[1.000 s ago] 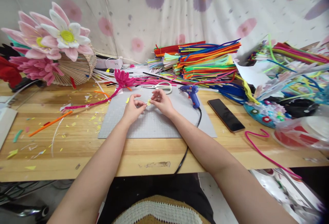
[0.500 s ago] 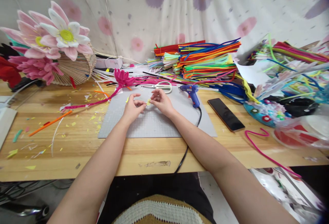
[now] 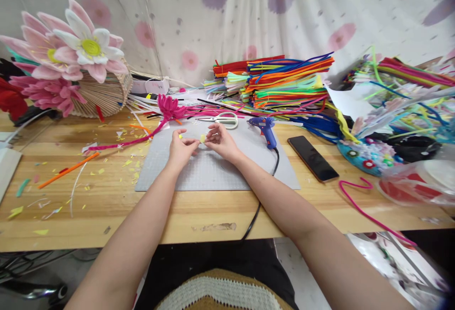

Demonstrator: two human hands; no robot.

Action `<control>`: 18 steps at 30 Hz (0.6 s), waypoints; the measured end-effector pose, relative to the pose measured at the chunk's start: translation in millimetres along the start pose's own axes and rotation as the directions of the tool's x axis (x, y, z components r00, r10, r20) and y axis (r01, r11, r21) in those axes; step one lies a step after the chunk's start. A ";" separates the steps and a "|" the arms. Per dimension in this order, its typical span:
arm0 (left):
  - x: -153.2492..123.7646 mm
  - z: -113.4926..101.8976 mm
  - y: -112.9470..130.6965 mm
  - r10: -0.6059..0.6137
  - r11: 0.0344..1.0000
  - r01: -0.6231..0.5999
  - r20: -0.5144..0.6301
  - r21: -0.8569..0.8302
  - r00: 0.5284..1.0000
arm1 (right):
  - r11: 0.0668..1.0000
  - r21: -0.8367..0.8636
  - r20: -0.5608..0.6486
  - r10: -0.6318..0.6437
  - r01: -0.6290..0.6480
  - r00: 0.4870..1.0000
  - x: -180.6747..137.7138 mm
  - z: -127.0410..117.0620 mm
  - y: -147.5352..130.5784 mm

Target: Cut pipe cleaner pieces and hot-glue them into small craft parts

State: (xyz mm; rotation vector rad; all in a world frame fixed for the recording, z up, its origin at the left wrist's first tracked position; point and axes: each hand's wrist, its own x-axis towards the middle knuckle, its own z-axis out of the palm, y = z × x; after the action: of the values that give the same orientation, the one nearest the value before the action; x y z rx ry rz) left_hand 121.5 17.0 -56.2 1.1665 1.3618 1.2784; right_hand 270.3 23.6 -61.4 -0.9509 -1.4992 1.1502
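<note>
Over the grey cutting mat [image 3: 213, 177], my two hands meet at a small yellow piece [image 3: 202, 138], thin and paper-like. My right hand [image 3: 223, 143] pinches it between thumb and fingers from the right. The thumb and a finger of my left hand [image 3: 180, 151] close on its lower left edge. Another yellow bit [image 3: 180, 136] shows at my left index finger; whether it is held or lies behind, I cannot tell. Just beyond my hands lie white-handled scissors [image 3: 227, 120]. A magenta chenille flower [image 3: 171, 107] with a long stem rests beyond my left hand.
A blue glue gun [image 3: 266, 132] with a black cord lies on the mat's right side, beside a phone [image 3: 313, 158]. Bundled pipe cleaners [image 3: 287, 82] are stacked at the back. Yellow scraps and an orange stick [image 3: 68, 170] lie left; a flower basket [image 3: 103, 94] stands behind.
My hands have drawn closer together, and the left fingertips now meet the right ones at the yellow piece. The piece stands more upright and shows more of its face.
</note>
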 end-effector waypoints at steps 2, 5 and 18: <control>0.2 0.2 0.1 -0.010 1.000 0.010 -0.014 0.007 1.000 | 0.999 -0.031 0.000 -0.004 0.004 1.000 -0.4 0.6 -0.4; 0.2 0.0 0.1 -0.014 1.000 0.014 -0.015 0.019 1.000 | 0.998 -0.064 0.002 -0.021 0.021 1.000 -0.8 1.7 -0.8; -1.5 -0.2 1.6 -0.007 0.997 0.005 0.023 0.073 1.000 | 0.993 -0.102 -0.021 -0.065 0.062 0.998 0.4 2.6 4.4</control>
State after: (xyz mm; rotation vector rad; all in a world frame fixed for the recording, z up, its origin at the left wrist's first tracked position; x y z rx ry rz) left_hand 121.6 15.5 -54.7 1.2230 1.4036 1.2159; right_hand 267.7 24.5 -65.8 -0.9752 -1.5691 1.0220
